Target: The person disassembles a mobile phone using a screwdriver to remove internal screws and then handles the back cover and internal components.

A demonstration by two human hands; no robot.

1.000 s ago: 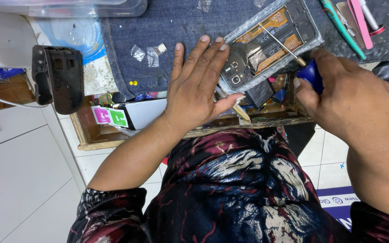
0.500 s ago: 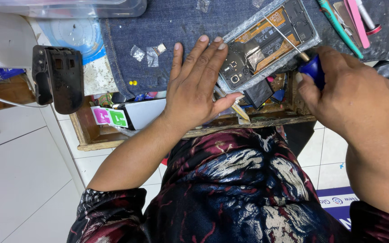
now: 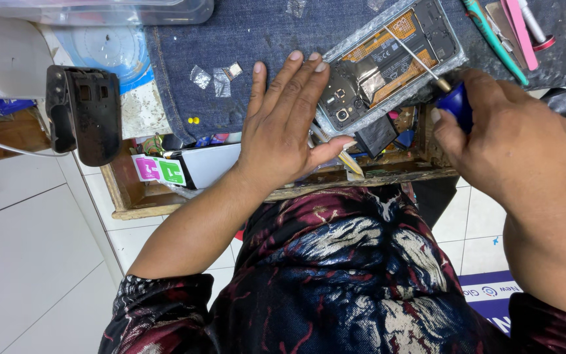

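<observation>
Head view, looking straight down: an opened smartphone (image 3: 391, 62) lies with its back cover off on a strip of blue denim cloth (image 3: 257, 39) covering the worktop, tilted diagonally, its camera end toward the person and its orange-brown insides and dark boards bare. This looks like a light, thin, stiff slab, and a fragile one, with exposed boards and foil that likely would not forgive a slip; its smooth frame probably slides easily on cloth. The safest hold appears to be the outer frame and edges, never the bare middle. The left hand (image 3: 283, 124) lies flat, palm down, on the denim, fingers (image 3: 299, 85) stretched out straight and only slightly spread, their tips touching the phone's near edge, thumb jutting toward the lower corner; it pins rather than grips. The right hand (image 3: 512, 141) is curled shut around the blue handle of a slim screwdriver (image 3: 427, 65), thumb and forefinger pinching near the top of the handle, the thin metal shaft angled up-left with its tip down inside the phone's upper section. Below the phone's edge an open wooden drawer (image 3: 126, 190) holds small loose parts; a black charger-like block (image 3: 83, 111) sits well off to the left, and pink and teal tools (image 3: 506, 29) lie at the upper right.
</observation>
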